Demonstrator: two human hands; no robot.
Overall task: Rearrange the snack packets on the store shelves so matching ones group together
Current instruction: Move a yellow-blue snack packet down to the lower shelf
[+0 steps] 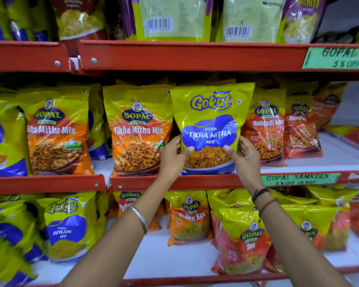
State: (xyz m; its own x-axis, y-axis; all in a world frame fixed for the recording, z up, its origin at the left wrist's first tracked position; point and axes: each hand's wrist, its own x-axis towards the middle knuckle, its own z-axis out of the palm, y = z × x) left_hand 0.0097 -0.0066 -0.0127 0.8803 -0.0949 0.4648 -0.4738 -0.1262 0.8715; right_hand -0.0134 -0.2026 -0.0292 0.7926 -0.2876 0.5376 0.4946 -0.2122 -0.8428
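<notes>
Hands: both of my hands grip one packet; my left hand (172, 155) pinches its lower left side, thumb on the front, and my right hand (241, 156) pinches its lower right side the same way.
Held packet: a glossy yellow-and-blue plastic Gokul Tikha Mitha Mix packet (210, 125), upright, its bottom at the front edge of the red metal middle shelf (187, 182).
Left neighbour: a yellow-and-orange Gopal Tikha Mitha Mix packet (137, 129) stands just beside it, touching its left side; a second one (56, 131) stands further left.
Right neighbour: a yellow-and-red Gopal Nadiyadi Mix packet (264, 131) stands partly behind the held packet's right side.
Lower shelf: I see a yellow-and-blue Gokul Nylon Sev packet (67, 226) towards the left end and an orange Gopal Nylon Sev packet (188, 218) below my hands.
Label: a green paper Gopal Namkeen strip (298, 179) is stuck on the middle shelf's front edge, right of my right wrist.
</notes>
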